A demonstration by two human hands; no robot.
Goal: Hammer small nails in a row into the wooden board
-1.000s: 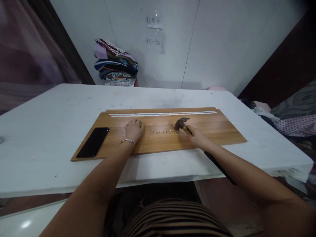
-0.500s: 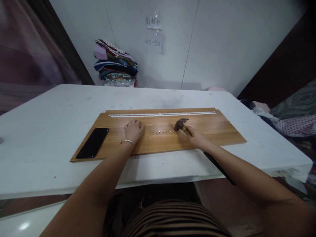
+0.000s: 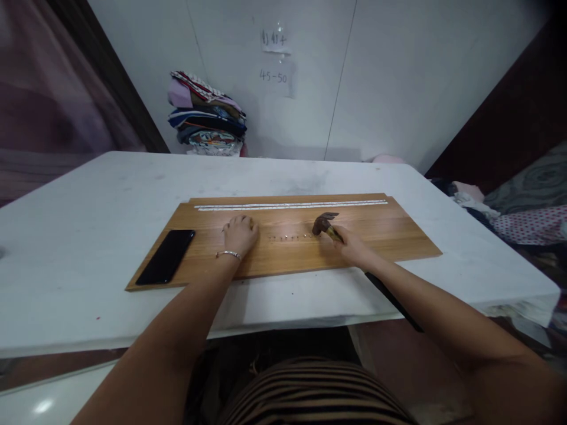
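My left hand [image 3: 240,235] rests palm down on the brown wooden board [image 3: 372,231], wearing a silver bracelet [image 3: 228,254] at the wrist. Its fingers are curled under, so anything inside them is hidden. My right hand [image 3: 352,247] is closed around the handle of a claw hammer [image 3: 324,224]. The hammer's head is low over the board, at the right end of a row of several small nails [image 3: 292,237]. Whether the head touches a nail is unclear. The row lies between my two hands.
A black phone [image 3: 166,257] lies at the board's left end. Two white measuring strips [image 3: 287,206] run along its far edge. The board rests on a white-covered table [image 3: 88,254]. Folded cloths [image 3: 208,115] are stacked behind it, against the wall.
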